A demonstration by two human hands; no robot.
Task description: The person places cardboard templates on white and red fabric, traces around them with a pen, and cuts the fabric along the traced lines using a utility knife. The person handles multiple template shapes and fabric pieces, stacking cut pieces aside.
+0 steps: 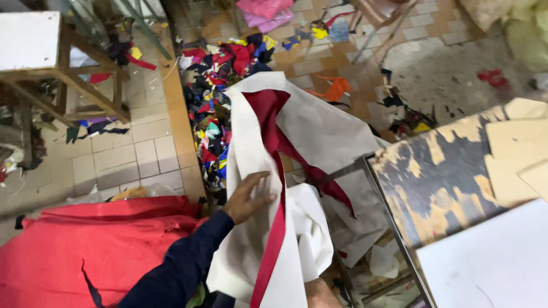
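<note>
A large white cloth with a dark red band [274, 142] hangs in front of me, draped from the table edge down towards my lap. My left hand [248, 197], in a dark blue sleeve, lies flat on the white cloth beside the red band with its fingers spread. A small patch of my right hand or wrist [319, 294] shows at the bottom edge. The folds of the cloth lie over it, so its fingers are hidden.
A bright red cloth [85, 245] lies at lower left. Several coloured fabric scraps [220, 85] are heaped on the tiled floor. A worn table [439, 177] at right carries beige card pieces [519, 142] and a white sheet [491, 262]. A wooden stand [63, 74] is upper left.
</note>
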